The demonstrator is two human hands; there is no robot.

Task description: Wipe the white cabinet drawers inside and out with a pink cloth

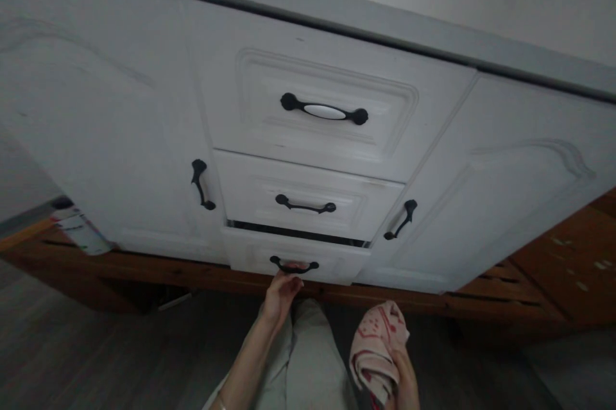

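Note:
My left hand (282, 298) has its fingers hooked around the dark handle (294, 267) of the bottom drawer (341, 265). That drawer stands slightly pulled out, with a dark gap above its front edge. In my right hand (403, 368) is a folded pink towel (378, 342) with a red pattern, held low to the right of my knees. The middle drawer (250, 182) and the top drawer (231, 102), both white with dark handles, are shut above it.
White cabinet doors flank the drawers, a left door (120, 140) and a right door (500, 205), each with a dark handle. The cabinet rests on a brown wooden base (414, 299). A white container (84, 230) stands at the left end. Grey floor (120, 358) lies below.

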